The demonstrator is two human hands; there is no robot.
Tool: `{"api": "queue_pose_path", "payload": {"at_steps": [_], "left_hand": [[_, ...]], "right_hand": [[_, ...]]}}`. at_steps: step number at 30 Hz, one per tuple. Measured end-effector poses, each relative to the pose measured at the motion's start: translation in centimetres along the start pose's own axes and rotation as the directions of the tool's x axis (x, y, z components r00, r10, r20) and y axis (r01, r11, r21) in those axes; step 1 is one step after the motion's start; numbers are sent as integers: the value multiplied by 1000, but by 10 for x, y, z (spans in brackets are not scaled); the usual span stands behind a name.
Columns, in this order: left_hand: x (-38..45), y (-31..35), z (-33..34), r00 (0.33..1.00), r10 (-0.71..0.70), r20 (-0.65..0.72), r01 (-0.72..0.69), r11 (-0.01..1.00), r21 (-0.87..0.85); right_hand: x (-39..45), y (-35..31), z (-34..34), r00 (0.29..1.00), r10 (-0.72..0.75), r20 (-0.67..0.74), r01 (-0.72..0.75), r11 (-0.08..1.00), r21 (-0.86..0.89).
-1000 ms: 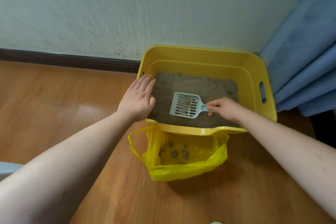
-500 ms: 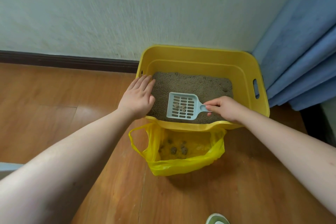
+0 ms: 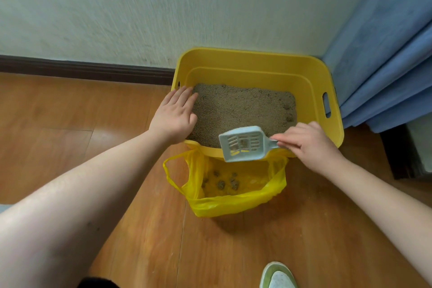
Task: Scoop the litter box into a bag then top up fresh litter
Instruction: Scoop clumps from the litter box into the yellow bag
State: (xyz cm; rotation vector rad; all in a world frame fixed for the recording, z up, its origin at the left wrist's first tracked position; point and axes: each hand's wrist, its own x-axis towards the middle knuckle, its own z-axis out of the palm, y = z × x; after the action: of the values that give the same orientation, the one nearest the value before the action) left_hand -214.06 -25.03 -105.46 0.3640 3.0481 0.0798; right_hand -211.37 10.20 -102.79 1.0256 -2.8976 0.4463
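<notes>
Holding scoop in right hand, above yellow bag

Wood floor: orange-brown planks, glossy, seams visible, pale glare patch at left. Dark skirting runs along base of wall, left side. Wall: pale, rough streaked texture. Blue curtain hangs at right in folds, lower part reaching floor near corner. Dark object below curtain at right edge, unclear. Shoe at bottom edge: green rim, whitish top, only tip showing. Pale patch at left edge, unidentifiable.
</notes>
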Motion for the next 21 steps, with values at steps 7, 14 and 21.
{"api": "queue_pose_path", "payload": {"at_steps": [7, 14, 21], "left_hand": [[2, 0, -1, 1000, -3, 2, 3, 1000, -3], [2, 0, 2, 1000, 7, -28, -7, 1000, -2], [3, -2, 3, 1000, 4, -10, -4, 1000, 4]], "right_hand": [[-18, -24, 2, 896, -440, -61, 372, 818, -439], [-16, -30, -3, 913, -368, -175, 271, 869, -413], [11, -32, -13, 906, 423, 15, -423, 906, 10]]}}
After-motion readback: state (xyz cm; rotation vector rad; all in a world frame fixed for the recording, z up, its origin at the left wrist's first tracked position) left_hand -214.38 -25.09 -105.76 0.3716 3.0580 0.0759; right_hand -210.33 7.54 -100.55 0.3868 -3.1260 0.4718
